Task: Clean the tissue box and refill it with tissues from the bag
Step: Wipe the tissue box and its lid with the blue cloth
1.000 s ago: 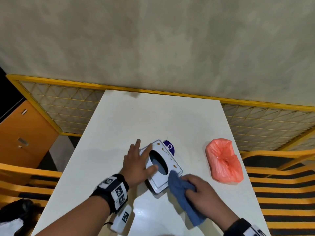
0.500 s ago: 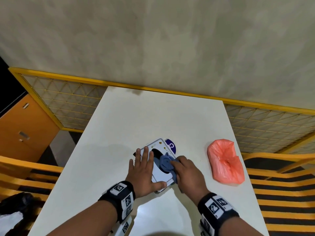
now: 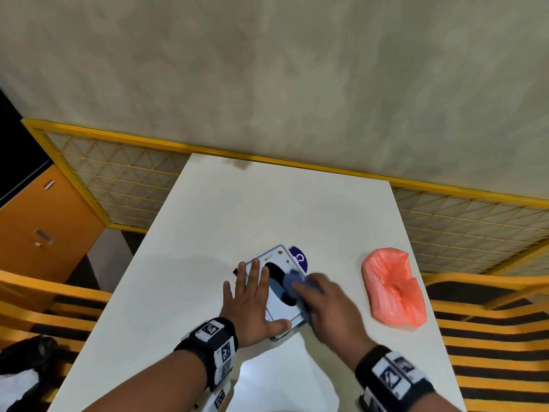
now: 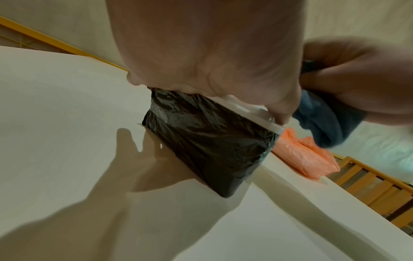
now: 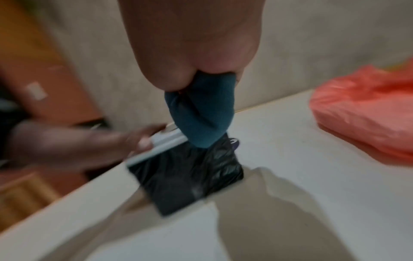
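Observation:
The tissue box [image 3: 279, 257] stands mid-table: white lid with an oval slot and small brown spots, sides wrapped in black plastic [image 4: 208, 141] [image 5: 187, 178]. My left hand [image 3: 252, 295] lies flat on the lid's left side, fingers straight, thumb along the near edge [image 4: 263, 98]. My right hand [image 3: 326, 304] grips a bunched blue cloth [image 3: 292, 281] [image 5: 201, 113] [image 4: 324, 121] and rubs it on the lid by the slot; this hand is blurred. The orange tissue bag [image 3: 392, 286] [image 5: 366, 121] [image 4: 306, 155] lies to the right of the box.
The white table [image 3: 267, 203] runs to a wall with a yellow-framed mesh panel [image 3: 118, 173] behind. An orange cabinet [image 3: 38, 227] stands at the left. Yellow-and-black striped seats [image 3: 490, 337] flank the table. A purple round label [image 3: 298, 258] shows at the box's far corner.
My right hand carried the blue cloth from the box's near corner up onto the lid by the slot and is rubbing there. The left hand shifted slightly but stays on the lid.

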A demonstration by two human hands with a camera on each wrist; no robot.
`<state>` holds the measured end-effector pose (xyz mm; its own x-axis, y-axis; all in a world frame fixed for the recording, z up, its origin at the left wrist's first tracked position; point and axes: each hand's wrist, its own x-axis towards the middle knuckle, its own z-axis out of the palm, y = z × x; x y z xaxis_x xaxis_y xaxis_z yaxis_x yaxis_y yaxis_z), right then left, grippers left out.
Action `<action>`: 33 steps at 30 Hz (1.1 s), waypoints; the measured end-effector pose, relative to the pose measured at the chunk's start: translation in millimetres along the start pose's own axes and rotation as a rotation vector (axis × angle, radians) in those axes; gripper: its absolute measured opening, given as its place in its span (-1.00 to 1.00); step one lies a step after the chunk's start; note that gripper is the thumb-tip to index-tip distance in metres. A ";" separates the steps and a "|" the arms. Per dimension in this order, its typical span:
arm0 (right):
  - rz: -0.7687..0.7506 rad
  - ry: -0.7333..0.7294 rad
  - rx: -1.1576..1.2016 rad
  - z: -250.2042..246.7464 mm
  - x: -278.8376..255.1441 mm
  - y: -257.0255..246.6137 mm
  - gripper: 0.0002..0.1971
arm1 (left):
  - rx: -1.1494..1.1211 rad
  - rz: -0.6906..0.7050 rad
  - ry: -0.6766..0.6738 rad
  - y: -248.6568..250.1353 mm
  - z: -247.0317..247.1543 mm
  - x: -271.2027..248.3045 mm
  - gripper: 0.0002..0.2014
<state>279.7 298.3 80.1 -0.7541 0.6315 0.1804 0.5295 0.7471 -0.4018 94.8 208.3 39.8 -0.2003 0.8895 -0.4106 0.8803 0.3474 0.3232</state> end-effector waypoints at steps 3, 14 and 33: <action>-0.134 -0.192 -0.190 18.6 -12.7 -12.6 -0.53 | -0.001 0.007 0.010 -1.9 1.7 1.5 0.22; -0.073 -0.129 -0.210 27.7 -5.0 -12.4 -0.63 | 0.010 -0.002 -0.023 -0.7 0.5 0.4 0.20; -0.049 -0.112 -0.114 21.4 -5.4 12.5 -0.61 | 0.020 0.015 -0.032 0.5 -0.6 3.6 0.21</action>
<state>282.1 299.9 54.9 -0.8153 0.5715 0.0931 0.5270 0.7991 -0.2893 94.3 211.9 39.0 -0.1740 0.8845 -0.4328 0.8914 0.3283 0.3125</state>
